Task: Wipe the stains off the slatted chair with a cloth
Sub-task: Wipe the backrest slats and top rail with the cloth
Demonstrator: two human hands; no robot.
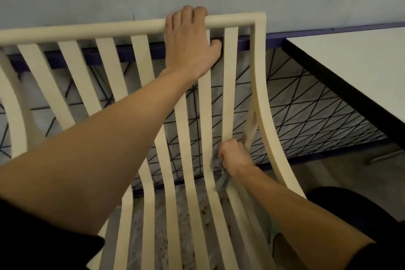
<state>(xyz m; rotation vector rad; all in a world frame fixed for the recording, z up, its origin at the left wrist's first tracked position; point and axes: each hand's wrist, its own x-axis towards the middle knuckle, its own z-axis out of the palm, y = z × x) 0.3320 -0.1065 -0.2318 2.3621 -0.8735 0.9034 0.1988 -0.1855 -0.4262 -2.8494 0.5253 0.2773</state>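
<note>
**Chair steadied at the rail, cloth low on the slats**

Head view. The cream slatted chair point(131, 28) fills the frame, its top rail running across at 12 o'clock. The left hand point(188, 44) holds that rail, fingers curled over it and thumb tucked behind, probably to brace the chair against the rubbing. At about 5 o'clock the right hand point(235, 155) has its fingers clamped on a bunched grey cloth point(220, 178), pressing it against a slat where the back curves into the seat. A loose end of the cloth hangs down. Brown stains point(206, 211) speckle the slats just below, towards 6 o'clock, so the wiping looks unfinished.

Count: one chair, one cloth and two hands. Roughly eight slats show, though the arms hide parts of some. At 3 o'clock stand one white worktop point(350, 61) and one black wire grid point(306, 105).
</note>
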